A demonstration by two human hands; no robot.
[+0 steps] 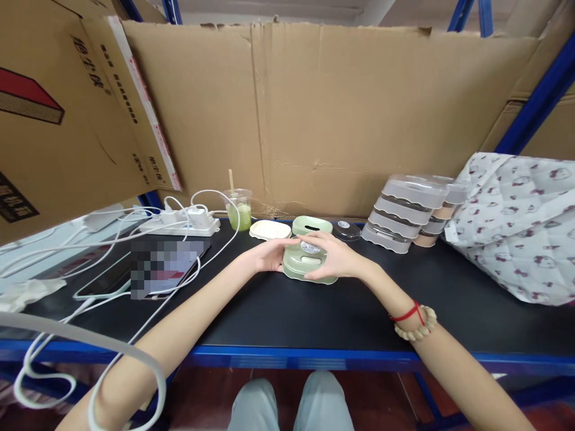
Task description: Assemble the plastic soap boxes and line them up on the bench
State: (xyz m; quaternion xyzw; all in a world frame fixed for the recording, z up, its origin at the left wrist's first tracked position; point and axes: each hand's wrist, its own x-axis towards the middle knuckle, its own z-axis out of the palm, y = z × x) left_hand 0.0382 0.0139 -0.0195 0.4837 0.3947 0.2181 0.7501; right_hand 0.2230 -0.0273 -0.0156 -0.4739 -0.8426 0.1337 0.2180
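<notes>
Both forearms reach forward and converge, a beaded bracelet (412,336) around the right wrist. On the black tabletop (269,317), the left hand (271,255) cups the green box (296,267) at its left side; the right hand (336,254) arches over its right, thumb nearest. Both grasp it. Just behind sits a green tray (312,221).

Both hands (338,254) clasp a green lidded box (299,263) over the black tabletop (269,317).

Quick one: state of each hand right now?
Left hand: partly closed, holding the left side of the green box.
Right hand: partly closed, holding the same box's right side.
</notes>
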